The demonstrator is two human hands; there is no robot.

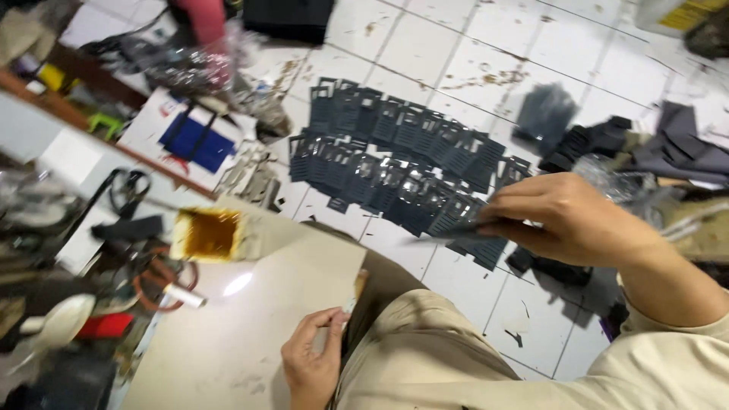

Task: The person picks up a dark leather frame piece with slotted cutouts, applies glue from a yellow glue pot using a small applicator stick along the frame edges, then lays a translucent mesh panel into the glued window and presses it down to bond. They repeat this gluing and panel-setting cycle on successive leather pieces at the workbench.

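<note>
My right hand (569, 216) reaches out over the tiled floor and pinches a flat dark cut-out piece (463, 228) at its right end. Below and beyond it lie several similar dark pieces (395, 156), spread in overlapping rows on the white tiles. My left hand (311, 361) rests at the edge of a pale board (243, 326) and holds a thin brush (354, 292) between its fingers. My leg in beige trousers (425, 349) lies between the two hands.
A small square tin of amber glue (206, 234) stands at the board's far corner. A white box with blue pieces (190, 137) lies beyond it. Tools, cables and clutter (91, 250) fill the left side. Dark material scraps (607, 140) and plastic bags (619, 182) lie at the right.
</note>
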